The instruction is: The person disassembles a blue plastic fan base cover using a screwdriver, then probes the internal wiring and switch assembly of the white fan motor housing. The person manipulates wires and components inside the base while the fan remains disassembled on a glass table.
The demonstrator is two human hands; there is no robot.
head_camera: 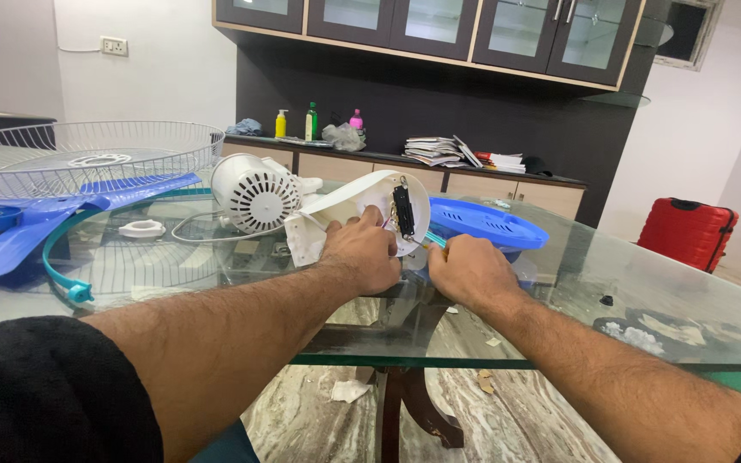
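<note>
Your left hand (364,250) has its fingers curled over the near edge of the white fan base housing (362,206), gripping it and holding it tilted so that its open underside faces you. A black component strip (403,211) is visible inside the housing, just beyond your fingertips.

Your right hand (466,271) is closed in a fist around the handle of a teal-handled tool (436,241). Only a short piece of the handle shows past your knuckles, pointing toward the housing's lower rim. Whether the tip touches the housing cannot be told.

Both hands are over the glass table (559,283), near its front edge, close beside each other but not touching.

Just left of the housing lies the white motor unit (255,193) with its slotted casing, a white cable running from it across the glass. Behind your right hand sits a blue slotted cover (484,221). Further left: blue fan blades (36,225), a teal guard ring (66,249), and a wire fan grille (87,159).

Against the wall beyond, a counter (405,167) carries bottles and stacked papers. A red suitcase (688,231) stands on the floor to the right.
</note>
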